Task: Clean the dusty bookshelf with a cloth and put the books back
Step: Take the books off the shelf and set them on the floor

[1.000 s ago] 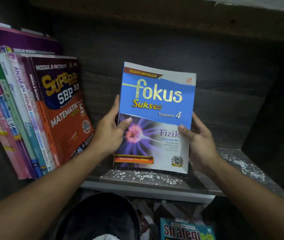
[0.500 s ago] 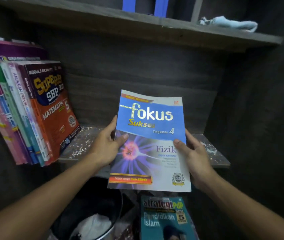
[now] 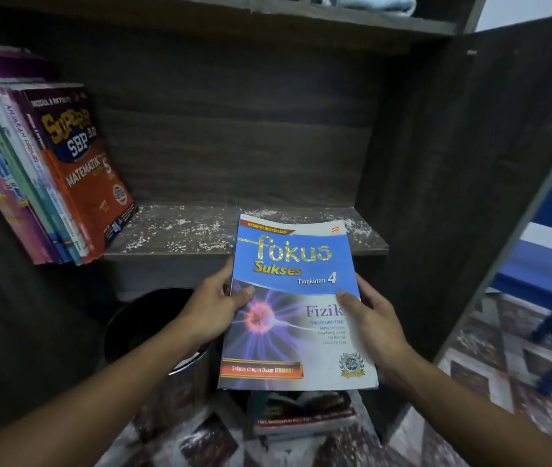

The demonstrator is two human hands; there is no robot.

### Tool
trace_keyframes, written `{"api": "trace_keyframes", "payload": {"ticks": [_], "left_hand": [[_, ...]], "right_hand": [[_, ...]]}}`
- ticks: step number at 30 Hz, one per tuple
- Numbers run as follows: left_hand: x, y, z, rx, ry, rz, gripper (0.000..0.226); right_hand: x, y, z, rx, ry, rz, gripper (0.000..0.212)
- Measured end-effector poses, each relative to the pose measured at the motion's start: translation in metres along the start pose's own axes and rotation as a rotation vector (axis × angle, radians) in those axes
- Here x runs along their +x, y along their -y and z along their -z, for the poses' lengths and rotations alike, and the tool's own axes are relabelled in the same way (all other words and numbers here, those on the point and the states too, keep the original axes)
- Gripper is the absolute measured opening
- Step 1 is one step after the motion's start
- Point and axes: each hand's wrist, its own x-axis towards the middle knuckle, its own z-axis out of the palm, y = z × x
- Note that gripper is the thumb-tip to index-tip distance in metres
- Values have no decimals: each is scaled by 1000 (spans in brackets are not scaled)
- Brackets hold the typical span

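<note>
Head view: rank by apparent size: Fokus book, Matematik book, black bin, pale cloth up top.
1. Fokus book: largest, though nearest the camera.
2. Matematik book and black bin: alike, bin partly hidden; unranked.
3. Pale cloth: smallest, cut by frame edge.

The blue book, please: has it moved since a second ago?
Yes: the blue book has left the dusty shelf, now lower, before its front edge.

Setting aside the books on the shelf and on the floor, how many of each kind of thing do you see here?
Hands: 2, left hand and right hand
Book, held in both hands: 1
Bin: 1
Cloth: 1
Total: 5
</note>
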Motion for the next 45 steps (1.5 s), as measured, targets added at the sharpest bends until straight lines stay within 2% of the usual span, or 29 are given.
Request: {"api": "trace_keyframes", "payload": {"ticks": [12, 17, 32, 41, 45], "left_hand": [[-3, 41, -29, 108, 49, 115, 57], [2, 62, -42, 66, 80, 180, 57], [41, 147, -71, 74, 42, 404, 61], [51, 173, -80, 62, 26, 498, 62], [50, 176, -80, 139, 45, 514, 58]], "right_hand": [[-5, -39, 32, -82, -54, -86, 33], [10, -61, 41, -116, -68, -136, 34], [77, -135, 51, -119, -87, -298, 32], [98, -163, 52, -113, -102, -399, 31], [94, -165, 53, -162, -105, -419, 27]]}}
